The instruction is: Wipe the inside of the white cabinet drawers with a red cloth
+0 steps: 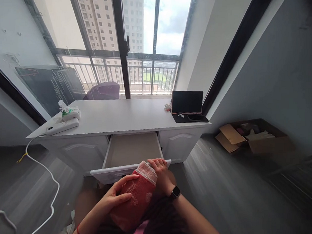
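While a white desk [125, 115] stands before the window [169, 28], its middle drawer [134, 147] sits pulled out toward the near side, seemingly so that its inside lies open from above. At the drawer's near edge, right of its middle, a red cloth bundle [139, 204] slants with its pale end pointing far. Of the 2 hands, the left hand [116, 193] has it from the left, thumb and fingers only partly bent across its upper face, probably to steady it. The right hand [162, 172] lies over the drawer's front edge, fingers together, just beside the pale end (whether it also pinches the cloth, I cannot tell). Bundle and hands block part of the drawer front from view.

Farther right sits a cardboard box [271, 147]; a tablet [187, 102], presumably propped for viewing, stands far right on the desk; at left lies a power strip [64, 126], its cable [54, 195] a possible snag.
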`<state>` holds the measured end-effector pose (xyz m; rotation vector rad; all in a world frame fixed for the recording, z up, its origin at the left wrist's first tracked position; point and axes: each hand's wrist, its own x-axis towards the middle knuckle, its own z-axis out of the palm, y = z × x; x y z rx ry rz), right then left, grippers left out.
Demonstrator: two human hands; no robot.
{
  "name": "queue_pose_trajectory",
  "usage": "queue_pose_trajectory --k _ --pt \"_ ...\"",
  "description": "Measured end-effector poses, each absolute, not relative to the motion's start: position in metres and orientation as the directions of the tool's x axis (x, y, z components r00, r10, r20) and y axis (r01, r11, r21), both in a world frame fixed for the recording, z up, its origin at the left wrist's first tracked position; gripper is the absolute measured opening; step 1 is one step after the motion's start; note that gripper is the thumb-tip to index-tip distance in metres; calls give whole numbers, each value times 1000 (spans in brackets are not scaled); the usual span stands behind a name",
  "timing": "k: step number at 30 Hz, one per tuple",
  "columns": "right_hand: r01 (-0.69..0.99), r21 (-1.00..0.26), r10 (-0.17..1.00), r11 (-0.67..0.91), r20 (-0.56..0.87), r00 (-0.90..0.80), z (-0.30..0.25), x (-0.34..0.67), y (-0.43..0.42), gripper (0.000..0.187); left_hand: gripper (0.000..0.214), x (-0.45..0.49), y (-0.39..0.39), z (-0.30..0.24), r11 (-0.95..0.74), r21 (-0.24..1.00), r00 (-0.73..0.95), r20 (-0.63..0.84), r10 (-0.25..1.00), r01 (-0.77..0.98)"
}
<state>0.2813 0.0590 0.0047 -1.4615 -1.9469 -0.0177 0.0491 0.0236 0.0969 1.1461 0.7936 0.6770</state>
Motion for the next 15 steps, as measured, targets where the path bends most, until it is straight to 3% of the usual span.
queue_pose_trajectory --k 6,10,13,15 --pt "853 -393 828 343 555 -78 1 277 60 27 61 42 32 97 164 983 328 -131 936 -77" --pt "877 -335 815 345 570 -103 1 278 60 31 78 53 85 120 -123 973 326 53 944 196" --pt "883 -313 811 348 573 -116 2 280 60 30 70 72 138 127 -401 748 477 128 869 528" --pt "890 -298 811 345 572 -123 3 280 60 29 64 92 170 120 -529 572 602 75 795 627"
